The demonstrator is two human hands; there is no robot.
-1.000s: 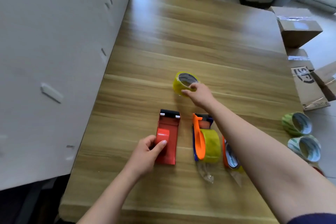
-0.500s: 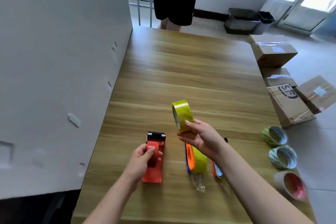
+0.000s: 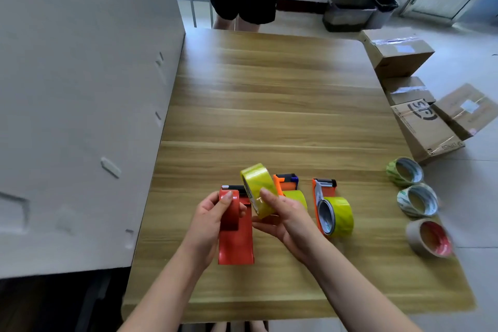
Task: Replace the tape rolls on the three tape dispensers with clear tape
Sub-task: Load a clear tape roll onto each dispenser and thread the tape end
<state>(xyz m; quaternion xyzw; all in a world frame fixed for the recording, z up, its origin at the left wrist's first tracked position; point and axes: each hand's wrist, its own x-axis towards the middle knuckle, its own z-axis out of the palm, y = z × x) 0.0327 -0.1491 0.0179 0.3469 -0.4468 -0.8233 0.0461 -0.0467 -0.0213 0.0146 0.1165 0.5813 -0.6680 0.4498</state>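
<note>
Item: red dispenser point(image 3: 235, 245), lying lengthwise from the near edge of the desk point(image 3: 269, 105) toward the far one, my left hand point(image 3: 210, 219) curled round its hub.
Item: clear tape roll point(image 3: 256, 180), pinched in my right hand point(image 3: 288, 221), just right of that hub, open side facing left toward it (right hand seats it, I judge).
</note>
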